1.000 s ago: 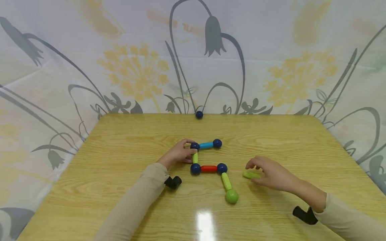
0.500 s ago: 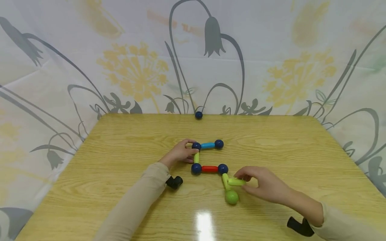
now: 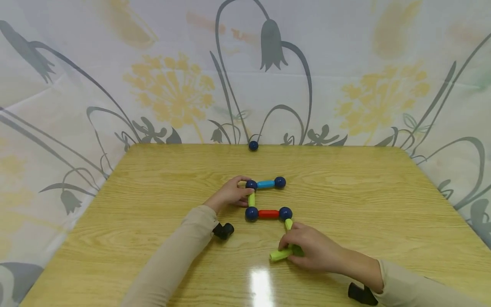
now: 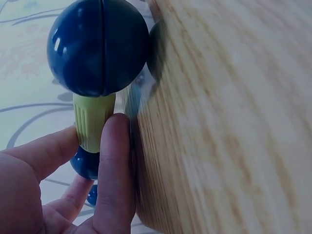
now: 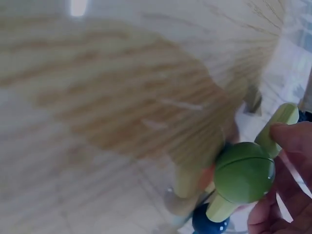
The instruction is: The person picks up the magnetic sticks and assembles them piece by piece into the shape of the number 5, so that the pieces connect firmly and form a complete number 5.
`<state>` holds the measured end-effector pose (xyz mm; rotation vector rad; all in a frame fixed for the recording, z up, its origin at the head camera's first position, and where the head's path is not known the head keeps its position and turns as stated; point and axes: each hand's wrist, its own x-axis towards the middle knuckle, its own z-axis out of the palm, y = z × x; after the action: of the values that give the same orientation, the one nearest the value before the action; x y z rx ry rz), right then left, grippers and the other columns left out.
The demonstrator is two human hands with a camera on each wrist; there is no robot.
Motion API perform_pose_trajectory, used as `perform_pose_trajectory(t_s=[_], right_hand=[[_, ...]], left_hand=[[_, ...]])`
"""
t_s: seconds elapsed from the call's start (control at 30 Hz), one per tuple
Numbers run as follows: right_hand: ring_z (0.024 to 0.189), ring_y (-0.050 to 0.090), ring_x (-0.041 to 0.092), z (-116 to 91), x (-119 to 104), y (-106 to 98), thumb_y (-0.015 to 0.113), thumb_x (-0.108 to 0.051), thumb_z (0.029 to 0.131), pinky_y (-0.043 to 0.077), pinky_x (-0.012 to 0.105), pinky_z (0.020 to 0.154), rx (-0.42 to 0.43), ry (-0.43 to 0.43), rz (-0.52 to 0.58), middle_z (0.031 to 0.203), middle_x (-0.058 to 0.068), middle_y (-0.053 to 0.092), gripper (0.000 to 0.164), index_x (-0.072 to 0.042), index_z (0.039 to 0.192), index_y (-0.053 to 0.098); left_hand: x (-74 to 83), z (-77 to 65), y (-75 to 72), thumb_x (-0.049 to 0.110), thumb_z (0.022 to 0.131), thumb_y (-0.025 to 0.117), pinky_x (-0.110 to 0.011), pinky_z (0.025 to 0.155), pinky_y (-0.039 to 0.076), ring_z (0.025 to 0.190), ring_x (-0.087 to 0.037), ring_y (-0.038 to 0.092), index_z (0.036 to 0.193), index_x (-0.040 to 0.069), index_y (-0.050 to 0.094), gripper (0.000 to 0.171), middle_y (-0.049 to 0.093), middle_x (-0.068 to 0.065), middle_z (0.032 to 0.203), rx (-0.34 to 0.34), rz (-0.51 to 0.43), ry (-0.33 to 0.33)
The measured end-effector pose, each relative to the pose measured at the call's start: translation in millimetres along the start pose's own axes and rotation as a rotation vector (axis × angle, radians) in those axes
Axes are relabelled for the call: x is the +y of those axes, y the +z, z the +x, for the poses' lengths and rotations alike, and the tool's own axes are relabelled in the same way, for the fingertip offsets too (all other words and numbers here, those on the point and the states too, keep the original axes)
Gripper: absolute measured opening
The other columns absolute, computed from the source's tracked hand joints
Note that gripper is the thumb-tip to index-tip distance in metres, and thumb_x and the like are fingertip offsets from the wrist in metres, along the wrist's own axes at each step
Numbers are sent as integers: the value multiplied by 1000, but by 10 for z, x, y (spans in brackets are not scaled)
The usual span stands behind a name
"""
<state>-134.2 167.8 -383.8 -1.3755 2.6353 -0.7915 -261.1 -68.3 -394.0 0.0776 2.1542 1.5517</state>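
Observation:
My left hand (image 3: 232, 192) grips the corner dark blue ball (image 3: 251, 184) of a ball-and-rod toy figure lying on the table. Its fingers also lie against the light green rod (image 4: 87, 122) between that ball and the near dark blue ball (image 4: 100, 48). My right hand (image 3: 316, 251) pinches a loose light green rod (image 3: 280, 255) that points left. That rod lies close against the green ball (image 5: 243, 173); whether they are joined I cannot tell. Another light green rod (image 5: 219, 208) runs from the green ball to a dark blue ball (image 3: 285, 213).
A red rod (image 3: 268, 214) and a blue rod (image 3: 266, 184) link dark blue balls in the figure. One separate dark blue ball (image 3: 253, 145) sits at the wooden table's (image 3: 364, 170) far edge. A flower-patterned cloth (image 3: 326, 85) hangs behind.
My right hand has picked up the loose light green rod and carried it left and nearer, over to the green ball. My left hand stays at the corner ball; the figure has shifted slightly right.

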Motion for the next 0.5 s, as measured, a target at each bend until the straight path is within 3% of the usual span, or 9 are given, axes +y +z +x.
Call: perform_pose_trajectory(t_s=[0.17,0.3,0.5], right_hand=[[78,50,3,52,70,-151,73,-8,79,47,21,65,-69,-22,101,92,-10,61,22,-15,99,66],[74,53,4,181,302,-379,68,-7,85,49,24,62,-70,-27,224,89,-2,63,17,-10,101,65],[80,57,13,623,777,-709,65,-8,88,51,31,69,12,109,168,95,9,64,15,-6,103,65]], left_hand=[[14,13,4,13,94,58,-34,65,56,75,-24,63,137,8,41,47,58,-17,107,-1,0,11],[9,37,10,13,94,57,-34,66,56,75,-24,63,137,8,40,46,58,-17,106,-12,-4,15],[-3,70,32,13,94,58,-33,64,56,71,-22,61,135,9,42,44,59,-15,101,-23,-14,3]])
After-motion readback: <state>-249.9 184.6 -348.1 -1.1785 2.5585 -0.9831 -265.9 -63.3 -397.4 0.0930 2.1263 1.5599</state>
